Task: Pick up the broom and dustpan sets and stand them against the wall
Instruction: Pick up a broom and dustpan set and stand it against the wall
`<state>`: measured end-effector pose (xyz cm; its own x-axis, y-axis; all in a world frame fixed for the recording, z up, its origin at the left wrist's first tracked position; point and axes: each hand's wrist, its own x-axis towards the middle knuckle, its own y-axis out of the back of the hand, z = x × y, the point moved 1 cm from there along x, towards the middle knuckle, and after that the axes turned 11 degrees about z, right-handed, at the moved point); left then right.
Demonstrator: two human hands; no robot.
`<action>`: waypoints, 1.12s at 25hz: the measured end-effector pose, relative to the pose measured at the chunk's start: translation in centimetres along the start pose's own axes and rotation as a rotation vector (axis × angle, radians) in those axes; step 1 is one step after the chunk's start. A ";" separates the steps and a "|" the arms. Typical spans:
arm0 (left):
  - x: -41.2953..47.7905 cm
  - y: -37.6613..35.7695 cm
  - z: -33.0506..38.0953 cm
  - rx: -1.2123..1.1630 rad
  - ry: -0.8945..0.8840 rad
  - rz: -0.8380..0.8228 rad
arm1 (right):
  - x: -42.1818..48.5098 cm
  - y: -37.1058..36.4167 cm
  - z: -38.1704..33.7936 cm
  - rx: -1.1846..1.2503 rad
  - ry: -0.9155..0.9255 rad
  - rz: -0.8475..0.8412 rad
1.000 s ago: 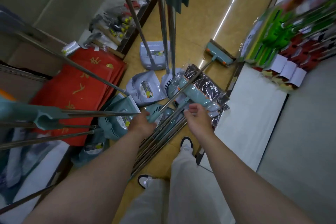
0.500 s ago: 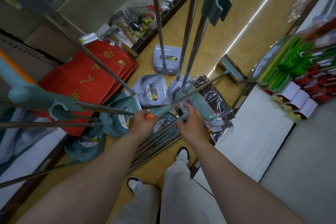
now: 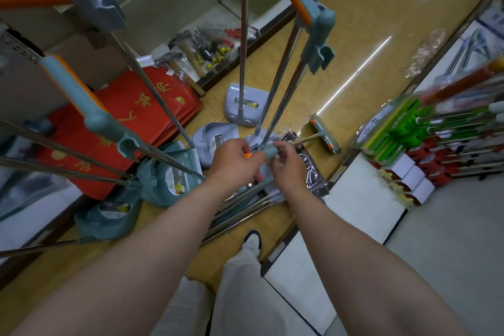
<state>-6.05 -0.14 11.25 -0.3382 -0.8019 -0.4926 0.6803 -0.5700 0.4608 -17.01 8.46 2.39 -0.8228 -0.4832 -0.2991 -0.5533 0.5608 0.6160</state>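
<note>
My left hand grips the teal and orange handle end of a broom whose metal pole runs right to a teal brush head low over the floor. My right hand holds the same handle just beside it. Several broom and dustpan sets stand upright around me: a grey dustpan at the back, another grey one in the middle, teal ones at the left. More steel poles lie on the floor below my hands.
Red mats lean at the left. Hammers and tools lie on a low shelf behind. Green packaged goods fill shelves at the right. A white platform borders the tan floor. My shoe is below the poles.
Both hands have risen with the broom handle and closed together on it. The view has lifted, so the standing handles now loom nearer and larger.
</note>
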 end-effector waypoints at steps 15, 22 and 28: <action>-11.0 14.1 8.5 -0.017 -0.549 0.010 | -6.1 7.4 -9.7 -0.211 0.333 0.252; -15.0 19.8 9.8 -0.204 -0.680 0.064 | -12.7 8.7 -13.7 -0.105 0.412 0.358; -16.6 23.1 8.5 -0.320 -0.751 0.010 | -17.8 7.2 -16.1 -0.029 0.390 0.328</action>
<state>9.72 -1.48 36.37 -0.5997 -0.7775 0.1890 0.7998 -0.5748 0.1730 -4.25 10.24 23.87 -0.8397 -0.5032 0.2044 -0.2656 0.7088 0.6535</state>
